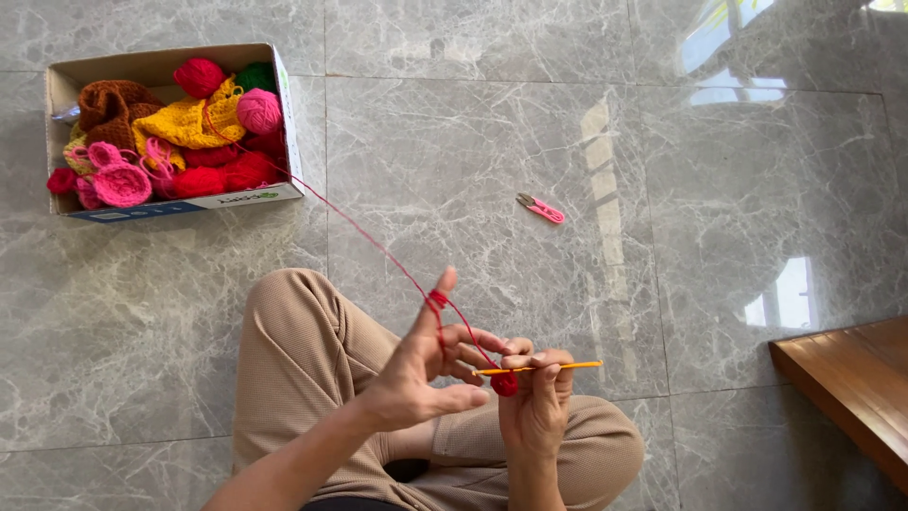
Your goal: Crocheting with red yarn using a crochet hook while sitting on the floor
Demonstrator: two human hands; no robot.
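**Red yarn under tension from box to hook**

At the far left, a cardboard box (168,68) stands on the marble floor (473,170), full of yarn balls and crocheted pieces in brown, yellow, pink, red and green. From it, a red yarn strand (359,230) runs diagonally down to the left hand (416,374). This hand is spread open, with the strand wrapped around the raised index finger. Just beside it, a small red crochet piece (504,384) sits between both hands, above the crossed legs in beige trousers (303,350). The right hand (537,402) is clenched around an orange crochet hook (558,366), whose tip points to the piece. Further right, small pink snips (541,209) lie on the floor, well apart from the hands.

In my judgement, the strand could catch on the other pieces in the box and pull them out, because it passes over them. Also the loop may slip off the hook if the tension drops.
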